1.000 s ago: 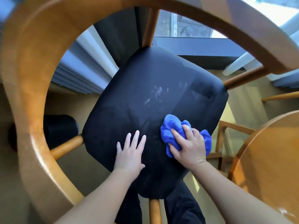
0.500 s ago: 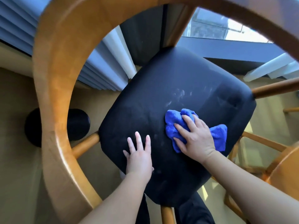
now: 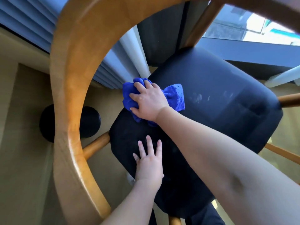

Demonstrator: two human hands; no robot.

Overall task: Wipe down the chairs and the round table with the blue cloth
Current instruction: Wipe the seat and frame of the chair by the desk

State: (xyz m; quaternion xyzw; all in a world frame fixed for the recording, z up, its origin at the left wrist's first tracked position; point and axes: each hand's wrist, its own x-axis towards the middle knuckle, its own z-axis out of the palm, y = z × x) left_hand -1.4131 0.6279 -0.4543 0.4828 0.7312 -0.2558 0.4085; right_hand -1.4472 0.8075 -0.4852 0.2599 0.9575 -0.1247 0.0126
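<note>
From the head camera, the blue cloth is a soft, light, bunched rag. It should crumple and slide easily over the smooth dark seat of the chair, with nothing fragile about it. The best hold is probably a broad one, with the palm on top and the fingers gathering the folds, so that it neither unrolls nor slips out during a stroke. The right hand holds it much like that: palm down, fingers bent over the wad and pressing it against the seat at about the seat's ten o'clock edge. The cloth lies directly under this hand, with folds spilling out at the hand's nine o'clock and a looser flap at its three o'clock. The left hand holds nothing. It lies flat with straight, spread fingers on the seat near the seven o'clock edge, at six o'clock from the cloth and well apart from it, seemingly to steady the chair. Pale smudges show on the seat at three o'clock from the cloth. The chair itself looks stiff and fairly heavy, and its curved wooden rail arches around the seat. A round black object sits on the floor at nine o'clock from the seat. The round table does not appear in this view.
</note>
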